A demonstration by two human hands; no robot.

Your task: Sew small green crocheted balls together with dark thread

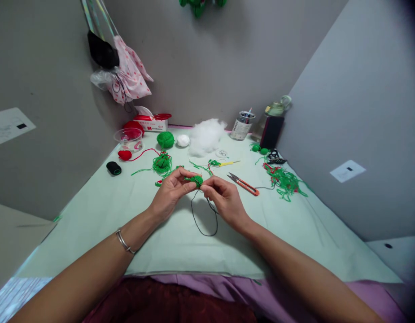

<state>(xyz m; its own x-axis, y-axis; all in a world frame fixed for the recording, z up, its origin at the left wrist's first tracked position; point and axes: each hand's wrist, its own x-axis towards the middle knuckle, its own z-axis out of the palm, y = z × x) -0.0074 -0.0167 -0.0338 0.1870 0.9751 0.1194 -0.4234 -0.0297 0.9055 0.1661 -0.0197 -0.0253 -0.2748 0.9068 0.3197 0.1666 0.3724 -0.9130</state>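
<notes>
Near the middle of the table, a small green crocheted piece [196, 180] is pinched between the thumb and fingers of my left hand [172, 190]. My right hand [224, 197] is closed at the right edge of that piece, thumb and index finger pressed together; what lies between them is too small to make out. A dark thread [204, 235] hangs in a loop below the piece. Orange-handled thread snips [247, 186] lie to the right of my right hand. Beyond my hands is a yellow-handled crochet hook [228, 163].
Behind stand a green yarn ball [165, 139], white stuffing [207, 137], a tin [242, 126] and a bottle [276, 108]. A black spool [113, 168] and clear tub [129, 141] are left; tangled green yarn [286, 181] lies right. Walls enclose the table [160, 251].
</notes>
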